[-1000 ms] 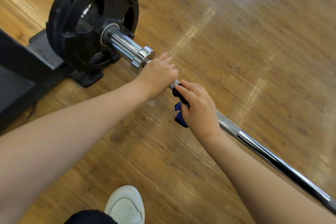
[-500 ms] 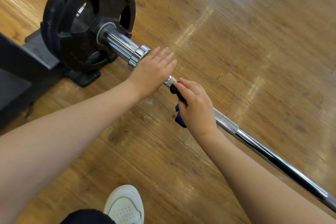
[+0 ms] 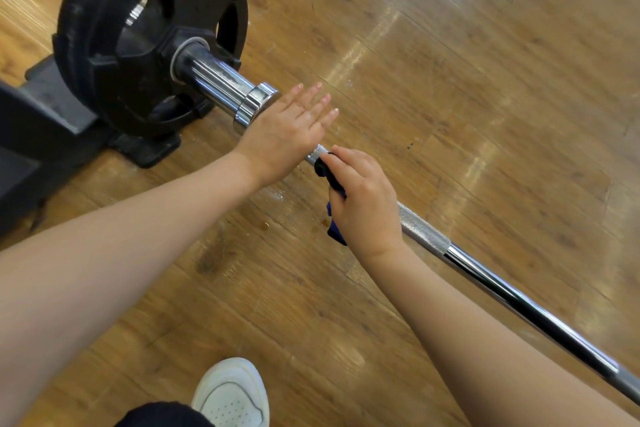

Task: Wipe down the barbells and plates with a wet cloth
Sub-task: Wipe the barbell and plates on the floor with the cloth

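Observation:
A chrome barbell (image 3: 485, 274) runs from the upper left down to the lower right above the wooden floor. A black weight plate (image 3: 114, 28) sits on its thick sleeve (image 3: 221, 83) at the upper left. My left hand (image 3: 287, 132) lies flat on the bar just past the sleeve's collar, fingers straight. Beside it, my right hand (image 3: 363, 201) grips a dark blue cloth (image 3: 334, 184) wrapped round the knurled part of the bar.
A black stand or bench base (image 3: 41, 121) sits at the left edge behind the plate. Wooden floor (image 3: 450, 97) spreads to the right and front. My white shoe (image 3: 232, 395) shows at the bottom, near the bar.
My left hand's fingers have straightened from curled over the bar to flat. The right hand with the cloth has stayed at about the same place on the bar.

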{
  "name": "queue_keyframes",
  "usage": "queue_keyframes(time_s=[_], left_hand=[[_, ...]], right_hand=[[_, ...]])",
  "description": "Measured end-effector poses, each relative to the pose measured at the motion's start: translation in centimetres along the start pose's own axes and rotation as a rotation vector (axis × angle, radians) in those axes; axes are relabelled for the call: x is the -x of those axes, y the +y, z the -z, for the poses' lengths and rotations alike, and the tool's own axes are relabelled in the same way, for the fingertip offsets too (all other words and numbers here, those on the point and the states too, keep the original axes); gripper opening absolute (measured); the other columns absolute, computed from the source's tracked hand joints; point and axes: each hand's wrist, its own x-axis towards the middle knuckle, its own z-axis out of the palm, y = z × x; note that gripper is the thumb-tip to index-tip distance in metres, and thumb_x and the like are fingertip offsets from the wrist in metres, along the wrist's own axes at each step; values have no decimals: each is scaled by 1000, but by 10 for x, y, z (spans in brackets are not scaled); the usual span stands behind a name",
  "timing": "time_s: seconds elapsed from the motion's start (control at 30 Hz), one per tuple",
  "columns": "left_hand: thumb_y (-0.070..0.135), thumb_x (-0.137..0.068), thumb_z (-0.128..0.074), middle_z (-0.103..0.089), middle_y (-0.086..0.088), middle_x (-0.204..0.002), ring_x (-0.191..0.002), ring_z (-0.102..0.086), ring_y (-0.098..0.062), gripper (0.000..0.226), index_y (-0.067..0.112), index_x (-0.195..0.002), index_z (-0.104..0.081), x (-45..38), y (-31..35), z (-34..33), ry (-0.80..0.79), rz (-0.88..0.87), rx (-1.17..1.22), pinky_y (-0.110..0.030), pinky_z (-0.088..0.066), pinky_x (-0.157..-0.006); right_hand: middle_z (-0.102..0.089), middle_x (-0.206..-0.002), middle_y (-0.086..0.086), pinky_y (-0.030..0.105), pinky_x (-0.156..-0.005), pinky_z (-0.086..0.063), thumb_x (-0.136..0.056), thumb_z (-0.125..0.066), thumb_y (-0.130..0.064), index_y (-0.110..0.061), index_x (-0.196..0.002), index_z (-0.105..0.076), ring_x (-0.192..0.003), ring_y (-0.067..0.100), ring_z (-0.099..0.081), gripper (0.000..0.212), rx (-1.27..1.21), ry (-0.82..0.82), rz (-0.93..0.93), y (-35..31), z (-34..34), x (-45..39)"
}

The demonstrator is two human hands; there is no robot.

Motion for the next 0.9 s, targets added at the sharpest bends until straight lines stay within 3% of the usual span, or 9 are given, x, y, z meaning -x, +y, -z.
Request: queue_keyframes(time_s=[0.2, 0.33, 0.47, 0.63, 0.8, 0.9], left_hand=[[1, -90, -34, -57, -26, -126, -122, -52, -38, 41, -5, -125, -55, -2, -2, -5, 58, -29, -61, -47, -37, -104], [-1, -91, -35, -56, -27, -127, -122, -51, -39, 40, -5, -125, -55, -3, -2, -8, 82, -31, -61, -47, -36, -105], [-1, -91, -36, -54, -28, -128, -123, -50, -40, 39, -5, -125, -55, -3, -3, -8, 92, -32, -52, -48, -35, -105], [-2, -91, -36, -55, -28, -127, -121, -52, -40, 38, -5, -123, -56, -4, -3, -10, 103, -46, -50, -48, -35, -104], [-2, -90, -41, -56, -27, -127, -121, -52, -40, 35, -4, -122, -57, -4, -2, -13, 115, -27, -62, -48, -34, -105], [-4, -88, -44, -55, -27, -127, -122, -51, -40, 38, -4, -124, -56, -3, -1, -12, 87, -23, -48, -48, -32, -106]], right_hand=[[-69, -103, 14, 33, -84, -50, -73, -61, 5, -1, -101, -71, -95, 33, -65, 30, -5, 3, 31, 11, -4, 1], [-69, -104, 13, 29, -86, -47, -81, -51, -4, -2, -101, -72, -95, 33, -65, 28, -3, 15, 36, 12, -4, 0], [-69, -103, 15, 30, -87, -45, -70, -59, 10, -1, -99, -72, -94, 34, -65, 34, -11, 15, 1, 10, -7, -1], [-69, -101, 14, 32, -84, -49, -70, -52, 8, -1, -97, -72, -92, 34, -65, 35, -22, 35, 7, 9, -5, -2], [-70, -98, 15, 26, -85, -41, -74, -51, 5, -1, -95, -72, -89, 34, -66, 30, -32, 48, 17, 8, -5, -4], [-70, -99, 14, 25, -82, -43, -66, -60, 9, -1, -94, -73, -88, 33, -66, 32, -20, 38, 27, 15, 3, 4]])
